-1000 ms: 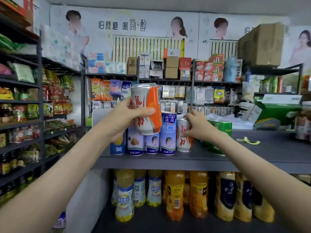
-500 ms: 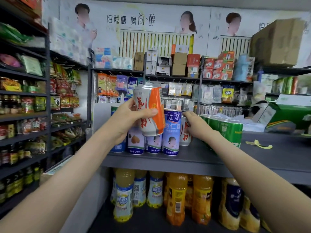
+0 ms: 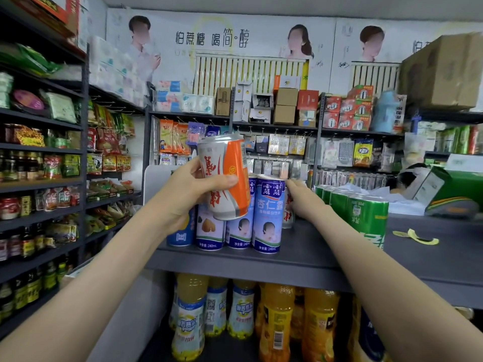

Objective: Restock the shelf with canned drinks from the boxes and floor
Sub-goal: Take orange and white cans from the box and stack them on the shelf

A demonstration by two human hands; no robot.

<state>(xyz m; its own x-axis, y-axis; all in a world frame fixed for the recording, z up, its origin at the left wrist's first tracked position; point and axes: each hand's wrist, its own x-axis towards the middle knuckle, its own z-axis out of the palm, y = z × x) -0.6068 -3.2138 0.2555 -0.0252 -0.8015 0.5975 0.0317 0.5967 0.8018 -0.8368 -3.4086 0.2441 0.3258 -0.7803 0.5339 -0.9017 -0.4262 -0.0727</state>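
Observation:
My left hand (image 3: pixel 184 194) grips a white and orange can (image 3: pixel 224 176) and holds it tilted in the air above the dark grey shelf (image 3: pixel 308 254). My right hand (image 3: pixel 304 199) reaches further back on that shelf, fingers curled round a second white and orange can (image 3: pixel 288 207) that stands behind the tall blue cans (image 3: pixel 268 215). The blue cans stand upright in a row near the shelf's front edge. Most of the second can is hidden by my hand and the blue cans.
Green cans (image 3: pixel 366 215) stand in a row just right of my right hand. A yellow strip (image 3: pixel 415 236) lies on the shelf further right. Bottles of orange drink (image 3: pixel 277 322) fill the shelf below. Stocked racks (image 3: pixel 44 178) line the left side.
My right hand has pushed its can further back, behind the blue cans. The left hand still holds its can in the air at about the same place. The camera has come closer.

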